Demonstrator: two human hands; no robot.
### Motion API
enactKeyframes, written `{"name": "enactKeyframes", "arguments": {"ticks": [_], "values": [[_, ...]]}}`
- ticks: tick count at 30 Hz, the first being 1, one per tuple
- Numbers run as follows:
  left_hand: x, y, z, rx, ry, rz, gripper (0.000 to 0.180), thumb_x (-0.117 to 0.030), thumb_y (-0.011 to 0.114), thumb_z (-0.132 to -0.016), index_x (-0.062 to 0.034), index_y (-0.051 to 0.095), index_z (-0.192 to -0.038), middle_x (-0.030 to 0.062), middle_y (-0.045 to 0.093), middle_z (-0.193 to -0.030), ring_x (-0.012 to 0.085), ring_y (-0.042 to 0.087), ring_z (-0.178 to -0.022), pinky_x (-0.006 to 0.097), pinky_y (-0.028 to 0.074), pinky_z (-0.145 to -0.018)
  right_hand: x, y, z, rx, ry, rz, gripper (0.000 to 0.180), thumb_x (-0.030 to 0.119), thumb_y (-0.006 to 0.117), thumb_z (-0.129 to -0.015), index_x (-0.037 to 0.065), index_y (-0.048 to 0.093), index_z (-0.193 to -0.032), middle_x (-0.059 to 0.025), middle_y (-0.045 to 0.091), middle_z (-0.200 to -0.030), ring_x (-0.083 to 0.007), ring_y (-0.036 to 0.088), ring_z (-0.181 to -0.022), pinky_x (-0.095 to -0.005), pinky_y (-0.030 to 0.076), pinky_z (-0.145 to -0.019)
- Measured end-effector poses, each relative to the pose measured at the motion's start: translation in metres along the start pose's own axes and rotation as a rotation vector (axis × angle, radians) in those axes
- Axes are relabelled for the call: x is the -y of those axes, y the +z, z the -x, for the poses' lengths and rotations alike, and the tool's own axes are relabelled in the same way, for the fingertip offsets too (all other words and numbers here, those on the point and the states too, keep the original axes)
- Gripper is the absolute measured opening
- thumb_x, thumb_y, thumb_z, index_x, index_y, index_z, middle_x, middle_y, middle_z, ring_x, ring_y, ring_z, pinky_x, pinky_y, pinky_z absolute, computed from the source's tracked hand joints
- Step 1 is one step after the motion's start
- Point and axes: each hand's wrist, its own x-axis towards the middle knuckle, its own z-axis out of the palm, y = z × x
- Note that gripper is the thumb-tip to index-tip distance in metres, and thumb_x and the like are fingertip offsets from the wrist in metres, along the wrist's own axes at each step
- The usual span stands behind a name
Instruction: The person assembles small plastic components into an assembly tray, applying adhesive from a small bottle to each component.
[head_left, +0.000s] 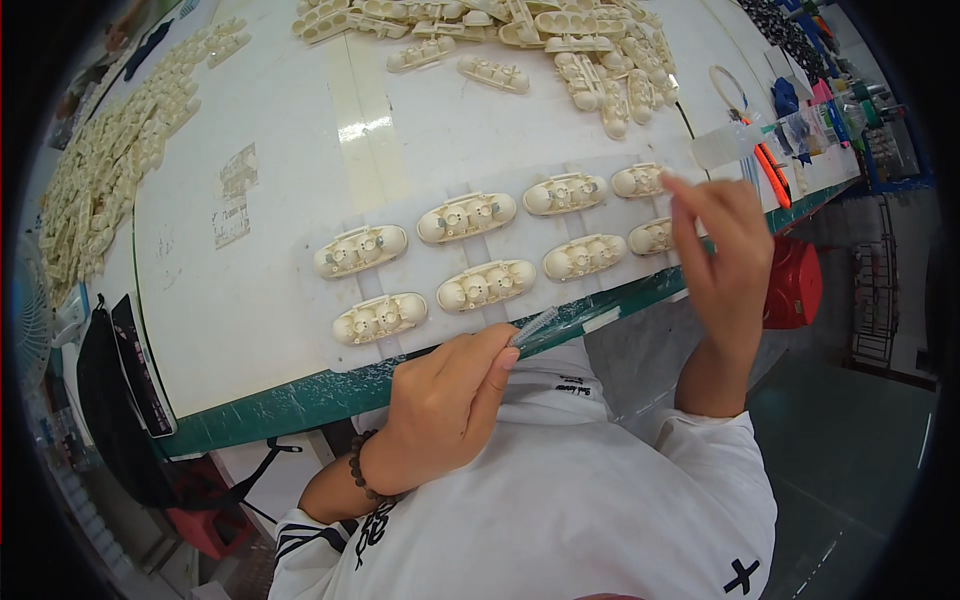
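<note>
My left hand (pixel 445 395), at the table's front edge, pinches a thin grey ribbed strip (pixel 535 326) that sticks out past the fingertips. My right hand (pixel 728 245) is over the right end of two rows of cream oval plastic housings. Its fingers are bent together beside the far-row end housing (pixel 637 181); what they hold, if anything, is too small to make out. Below, the near-row end housing (pixel 652 236) is partly covered by this hand. The other housings, such as this one (pixel 466 217), lie hollow side up, and small grey pieces show in the far row.
A pale mat (pixel 520 222) lies under the rows. Loose cream housings are heaped at the table's back (pixel 590 45) and far left (pixel 120 165). An orange-handled tool (pixel 772 176) and a clear bag lie at the right. A black bag (pixel 125 400) hangs at the left edge; a red stool (pixel 793 283) stands beyond the right edge.
</note>
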Motion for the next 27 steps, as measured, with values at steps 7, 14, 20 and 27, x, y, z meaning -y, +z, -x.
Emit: {"name": "enactKeyframes", "arguments": {"ticks": [7, 14, 20, 27], "values": [[0.002, 0.002, 0.001, -0.026, 0.005, -0.007, 0.014, -0.003, 0.059, -0.09, 0.003, 0.061, -0.102, 0.0136, 0.059, -0.069, 0.0268, 0.057, -0.053, 0.034, 0.044, -0.048, 0.045, 0.022, 0.017, 0.105, -0.334, -0.264, 0.038, 0.003, 0.07, -0.062, -0.001, 0.068, -0.101, -0.0029, 0.057, -0.077, -0.0174, 0.052, -0.065, -0.0311, 0.04, -0.055], [0.002, 0.003, 0.001, -0.056, 0.036, -0.006, 0.014, -0.003, 0.06, -0.09, 0.003, 0.062, -0.102, 0.0142, 0.06, -0.071, 0.0271, 0.057, -0.053, 0.033, 0.044, -0.049, 0.046, 0.03, 0.017, -0.033, -0.418, -0.181, 0.038, 0.005, 0.067, -0.062, -0.002, 0.068, -0.099, -0.0008, 0.053, -0.073, -0.0145, 0.048, -0.062, -0.0283, 0.036, -0.051], [0.001, 0.001, 0.002, -0.02, 0.01, -0.007, 0.013, -0.003, 0.059, -0.09, 0.0041, 0.061, -0.101, 0.0147, 0.061, -0.073, 0.0277, 0.058, -0.055, 0.033, 0.045, -0.049, 0.05, 0.028, 0.022, -0.063, -0.446, -0.039, 0.043, -0.002, 0.066, -0.054, 0.001, 0.07, -0.097, 0.0, 0.053, -0.076, -0.0159, 0.044, -0.062, -0.0281, 0.035, -0.052], [-0.001, 0.002, 0.0, -0.015, -0.003, -0.016, 0.014, -0.004, 0.06, -0.09, 0.0046, 0.062, -0.101, 0.0153, 0.062, -0.074, 0.0269, 0.058, -0.055, 0.033, 0.045, -0.049, 0.049, 0.031, 0.018, -0.109, -0.432, -0.1, 0.025, 0.007, 0.069, -0.062, 0.001, 0.068, -0.086, -0.0003, 0.05, -0.071, -0.0138, 0.046, -0.059, -0.0285, 0.038, -0.052]]}}
